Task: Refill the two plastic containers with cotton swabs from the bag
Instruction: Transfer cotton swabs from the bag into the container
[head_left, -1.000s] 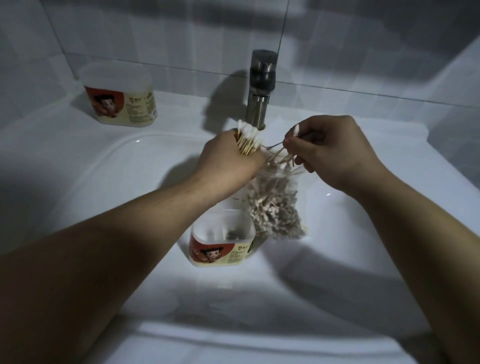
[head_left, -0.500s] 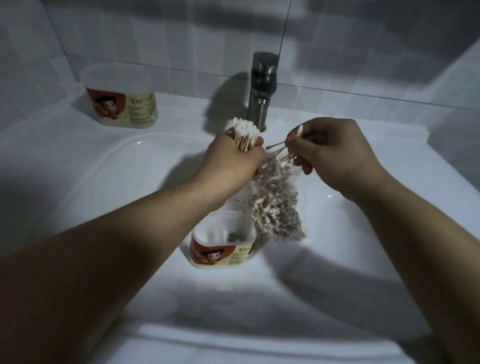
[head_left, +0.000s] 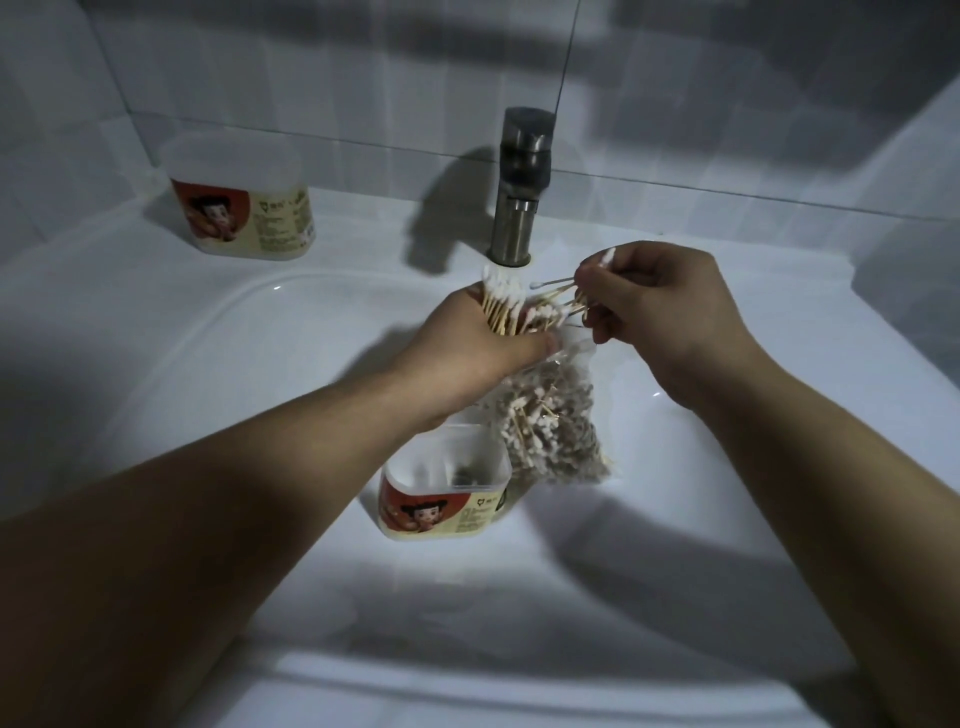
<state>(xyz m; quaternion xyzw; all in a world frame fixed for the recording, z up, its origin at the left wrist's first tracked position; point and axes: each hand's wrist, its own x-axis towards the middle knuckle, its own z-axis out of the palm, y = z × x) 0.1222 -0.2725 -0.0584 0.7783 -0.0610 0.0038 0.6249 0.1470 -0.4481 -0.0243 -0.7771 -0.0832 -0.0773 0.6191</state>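
Observation:
My left hand (head_left: 467, 348) grips an upright bundle of cotton swabs (head_left: 501, 306) with wooden sticks, and seems to hold the top of the clear plastic bag (head_left: 550, 421) full of swabs that hangs below it. My right hand (head_left: 660, 296) pinches a few swabs (head_left: 558, 291) lying sideways just beside that bundle. An open plastic container (head_left: 441, 488) with a red cartoon label stands in the sink basin, under the left hand and against the bag. A second container (head_left: 239, 197) with the same label stands on the ledge at the back left.
A steel faucet (head_left: 519, 182) rises behind the hands at the back of the white sink (head_left: 208, 364). Tiled walls close off the back and both sides. The light is dim, with dark shadows across the front rim.
My right hand has brought its few swabs closer to the bundle in my left hand. The bag and both containers stay where they were.

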